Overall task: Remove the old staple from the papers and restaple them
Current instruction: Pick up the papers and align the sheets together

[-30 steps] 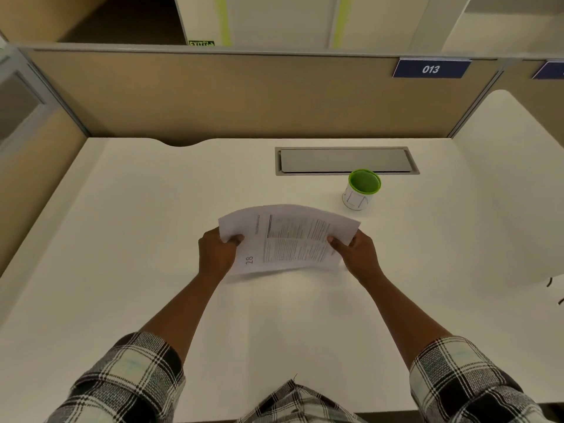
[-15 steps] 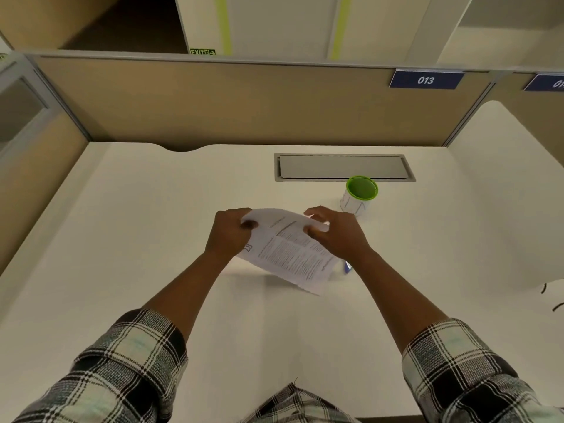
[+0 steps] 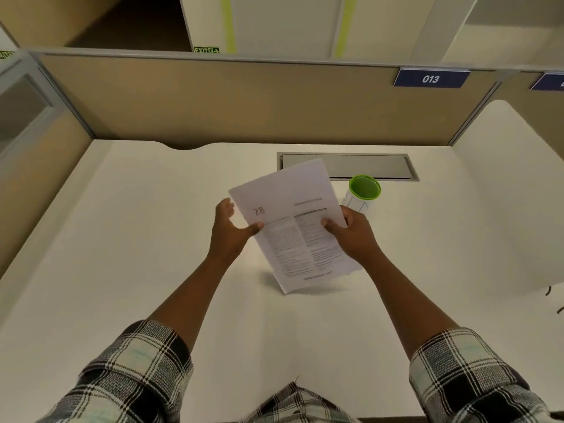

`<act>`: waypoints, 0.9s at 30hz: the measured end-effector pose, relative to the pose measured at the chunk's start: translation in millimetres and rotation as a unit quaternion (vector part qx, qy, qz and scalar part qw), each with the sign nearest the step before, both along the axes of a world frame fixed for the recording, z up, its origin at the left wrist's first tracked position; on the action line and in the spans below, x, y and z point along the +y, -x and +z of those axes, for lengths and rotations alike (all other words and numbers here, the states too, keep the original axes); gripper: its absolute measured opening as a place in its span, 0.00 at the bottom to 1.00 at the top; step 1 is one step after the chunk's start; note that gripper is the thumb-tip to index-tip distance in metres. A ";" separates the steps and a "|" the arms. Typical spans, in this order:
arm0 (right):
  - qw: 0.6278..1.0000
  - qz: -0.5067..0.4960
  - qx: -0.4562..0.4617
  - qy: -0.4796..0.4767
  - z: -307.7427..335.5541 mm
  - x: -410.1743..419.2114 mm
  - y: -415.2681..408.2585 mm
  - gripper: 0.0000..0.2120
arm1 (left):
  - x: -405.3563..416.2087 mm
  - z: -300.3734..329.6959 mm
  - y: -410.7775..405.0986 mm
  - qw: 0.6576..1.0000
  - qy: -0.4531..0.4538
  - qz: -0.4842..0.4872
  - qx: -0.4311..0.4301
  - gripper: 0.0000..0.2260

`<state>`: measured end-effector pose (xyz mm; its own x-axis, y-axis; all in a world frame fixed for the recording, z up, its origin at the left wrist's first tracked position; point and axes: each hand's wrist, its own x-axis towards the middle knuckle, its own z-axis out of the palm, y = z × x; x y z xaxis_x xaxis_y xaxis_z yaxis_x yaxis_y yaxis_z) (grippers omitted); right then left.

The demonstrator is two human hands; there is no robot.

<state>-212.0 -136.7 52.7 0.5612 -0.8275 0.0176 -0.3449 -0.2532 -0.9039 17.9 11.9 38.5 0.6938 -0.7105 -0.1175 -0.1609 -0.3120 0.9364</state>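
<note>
The printed papers point(image 3: 293, 221), marked "28" by hand near the upper left, are held up above the white desk point(image 3: 152, 270), tilted, with the text side facing me. My left hand point(image 3: 229, 233) pinches their left edge, thumb on the front. My right hand point(image 3: 351, 233) grips the right edge, thumb on the page. The bottom edge hangs just above the desk. No staple or stapler can be made out.
A white cup with a green rim point(image 3: 364, 190) stands just right of the papers, close to my right hand. Behind it a grey cable hatch point(image 3: 366, 166) is set into the desk. Tan partition walls point(image 3: 244, 102) close the back and left.
The papers have been lifted off the desk and turned from lying sideways to upright. My right hand moved from the top edge to the right edge.
</note>
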 end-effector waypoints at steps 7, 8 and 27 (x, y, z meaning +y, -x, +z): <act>0.994 -0.005 -0.082 -0.077 -16.2 16.3 5.5 0.09 | 0.2 -12.0 28.4 0.988 0.073 -0.018 0.134 0.10; 0.995 -0.009 -0.068 -0.067 -19.1 18.0 5.8 0.10 | -0.1 -11.3 31.7 0.991 0.070 -0.004 0.113 0.07; 0.997 -0.040 -0.072 -0.009 -25.2 33.9 11.2 0.15 | 9.8 -4.8 55.2 0.991 0.121 0.049 -0.015 0.09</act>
